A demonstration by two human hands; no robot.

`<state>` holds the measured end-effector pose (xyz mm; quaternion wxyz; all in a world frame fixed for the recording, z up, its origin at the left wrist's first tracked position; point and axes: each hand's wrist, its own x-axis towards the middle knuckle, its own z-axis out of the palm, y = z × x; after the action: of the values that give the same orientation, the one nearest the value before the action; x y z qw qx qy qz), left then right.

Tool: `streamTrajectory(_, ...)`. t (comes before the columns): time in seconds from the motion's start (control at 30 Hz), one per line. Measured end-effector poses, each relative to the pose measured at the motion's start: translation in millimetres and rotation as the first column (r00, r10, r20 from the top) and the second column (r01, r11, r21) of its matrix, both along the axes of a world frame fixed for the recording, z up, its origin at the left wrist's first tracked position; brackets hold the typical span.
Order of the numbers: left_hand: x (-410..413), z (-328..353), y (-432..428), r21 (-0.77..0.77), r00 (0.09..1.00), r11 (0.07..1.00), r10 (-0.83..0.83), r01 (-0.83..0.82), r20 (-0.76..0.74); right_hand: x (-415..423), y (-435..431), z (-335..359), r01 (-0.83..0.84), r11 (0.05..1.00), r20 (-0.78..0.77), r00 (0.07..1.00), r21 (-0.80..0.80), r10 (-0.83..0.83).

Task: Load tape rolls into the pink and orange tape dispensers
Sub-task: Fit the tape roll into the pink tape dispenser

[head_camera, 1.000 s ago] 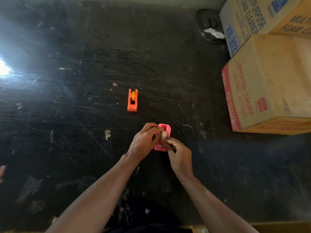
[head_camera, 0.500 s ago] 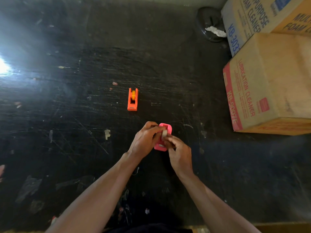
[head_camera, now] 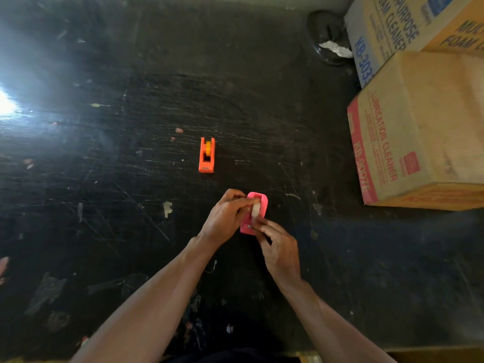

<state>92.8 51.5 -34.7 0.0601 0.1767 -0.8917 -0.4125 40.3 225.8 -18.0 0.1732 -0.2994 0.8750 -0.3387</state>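
pink plastic tape dispenser (head_camera: 262, 203) sits lower centre of frame on the scratched black counter (head_camera: 131, 179). its long axis runs up-frame, tilted a bit right, w/ the cutter end nearest the person. pale tape roll (head_camera: 255, 209) is in its slot. left hand (head_camera: 225, 218) comes in from frame-left, fingers curled over body & roll. right hand (head_camera: 280, 250) pinches the near cutter end from below. prob. seating the roll. small orange plastic tape dispenser (head_camera: 207, 159) w/ yellow roll stands apart, up-left, axis also up-frame; left hand is nearer.
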Motion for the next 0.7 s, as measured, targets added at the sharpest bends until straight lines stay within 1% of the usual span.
streamTrajectory(0.3,-2.1,3.9,-2.2,-0.034,0.999,0.999,-0.022,0.024,0.036,8.8,-0.9,-7.9,0.05,0.999,-0.009,0.999,-0.015,-0.05)
streamTrajectory(0.37,-1.9,2.8,-2.8,-0.034,0.999,0.999,-0.025,0.026,0.034,12.7,-1.1,-9.2,0.059,0.998,-0.03,0.998,-0.022,-0.059)
streamTrajectory(0.47,-2.1,2.1,-2.6,-0.031,0.999,0.999,-0.015,0.016,0.041,19.0,0.5,-12.7,0.044,0.999,-0.083,0.996,-0.025,-0.046)
streamTrajectory(0.57,-2.7,2.8,-2.3,-0.035,0.999,0.999,-0.011,0.013,0.053,21.5,4.1,-15.6,0.026,0.999,-0.066,0.997,-0.028,-0.028)
streamTrajectory(0.67,-3.3,5.9,-1.9,-0.053,0.998,0.998,-0.019,0.023,0.065,21.8,12.0,-19.9,-0.072,0.996,-0.208,0.975,0.058,0.082)
streamTrajectory(0.7,-3.1,5.9,-2.2,-0.069,0.997,0.997,-0.023,0.028,0.067,21.6,14.0,-20.5,-0.085,0.994,-0.222,0.97,0.074,0.099)
